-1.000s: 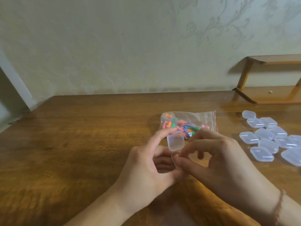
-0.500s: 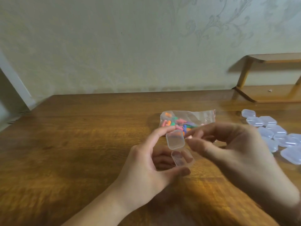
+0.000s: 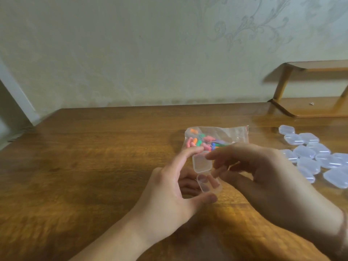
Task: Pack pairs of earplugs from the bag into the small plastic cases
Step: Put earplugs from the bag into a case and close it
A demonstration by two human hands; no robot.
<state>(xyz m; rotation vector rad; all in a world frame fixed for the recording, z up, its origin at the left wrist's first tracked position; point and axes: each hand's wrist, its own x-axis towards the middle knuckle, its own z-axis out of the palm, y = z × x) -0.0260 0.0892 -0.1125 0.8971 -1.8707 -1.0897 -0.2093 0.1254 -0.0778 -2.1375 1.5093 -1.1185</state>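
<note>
A small clear plastic case (image 3: 204,173) hangs open above the wooden table, its lid tipped up and its base below. My left hand (image 3: 169,189) holds it, forefinger at the lid's top edge and thumb under the base. My right hand (image 3: 263,178) hovers just right of the case, blurred, its fingertips near the lid; whether they touch it I cannot tell. Behind the hands lies a clear plastic bag (image 3: 222,134) with several coloured earplugs (image 3: 199,142) inside. The case looks empty.
Several shut clear cases (image 3: 308,153) lie in a cluster on the table's right side. A low wooden shelf (image 3: 308,108) stands at the back right against the wall. The table (image 3: 94,157) ends at the wall behind and at an edge on the left.
The case has gone from shut to open, lid up and base down. My right hand pulled away to the right, then drifted back towards the lid. My left hand has kept hold.
</note>
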